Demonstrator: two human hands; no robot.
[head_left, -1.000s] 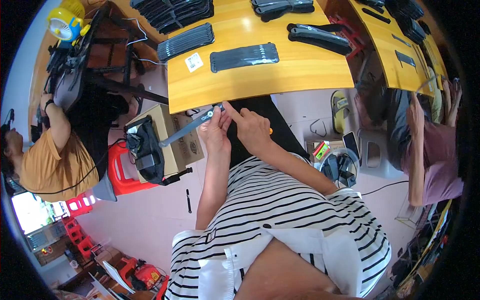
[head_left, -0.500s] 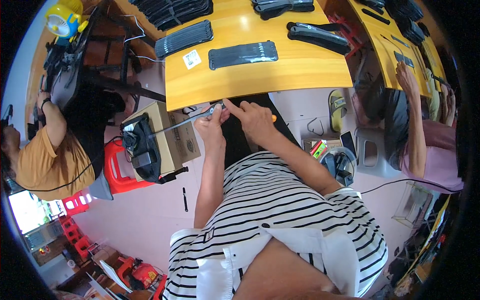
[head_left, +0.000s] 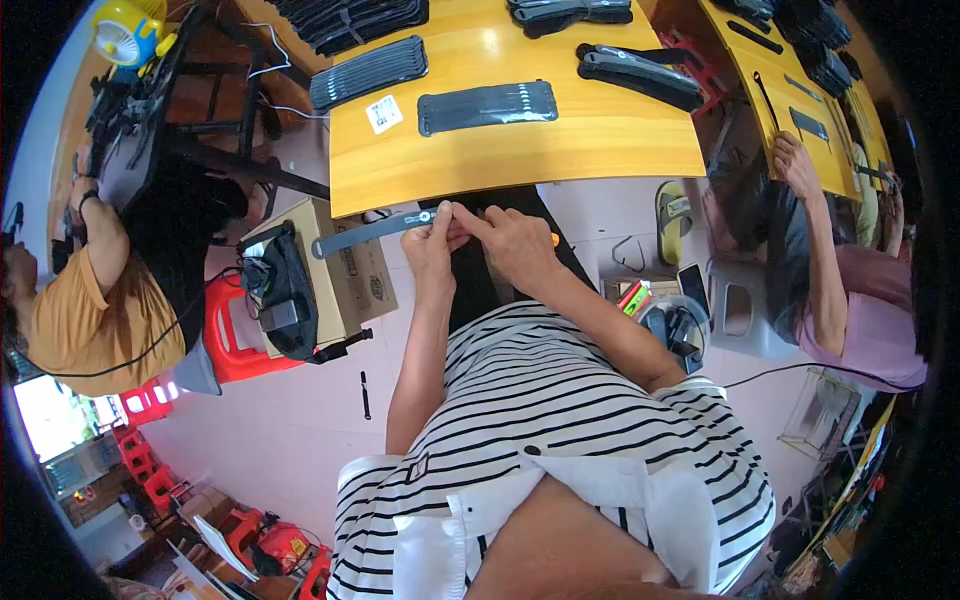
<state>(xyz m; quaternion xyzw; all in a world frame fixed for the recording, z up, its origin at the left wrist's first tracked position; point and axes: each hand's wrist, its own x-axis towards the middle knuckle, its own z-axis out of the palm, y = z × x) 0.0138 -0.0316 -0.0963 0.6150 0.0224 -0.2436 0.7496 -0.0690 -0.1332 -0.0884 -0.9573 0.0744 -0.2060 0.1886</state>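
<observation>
Between the thumb and fingers of my left hand [head_left: 430, 255] is a flat dark grey strap [head_left: 365, 235]. It points out to the left, with a rounded, holed end and a small white printed mark near my thumb. My right hand [head_left: 517, 248] is closed, its fingertips meeting the strap's near end beside my left thumb. An orange end [head_left: 554, 240] of something sticks out from behind my right hand; the rest is hidden. Both hands are just off the front edge of the yellow table [head_left: 600, 160], where a row of similar straps [head_left: 487, 107] lies side by side.
More strap bundles [head_left: 370, 72] and a folded stack [head_left: 640, 75] lie on the table, near a white label [head_left: 383, 114]. A cardboard box [head_left: 345, 290] with a black bag [head_left: 280, 290] stands at left, a bin [head_left: 677, 335] at right. Co-workers sit on both sides.
The strap, seen nearly edge-on before, now shows its broad face. My hands have barely shifted. The hand of the co-worker on the right has moved toward the near edge of that table.
</observation>
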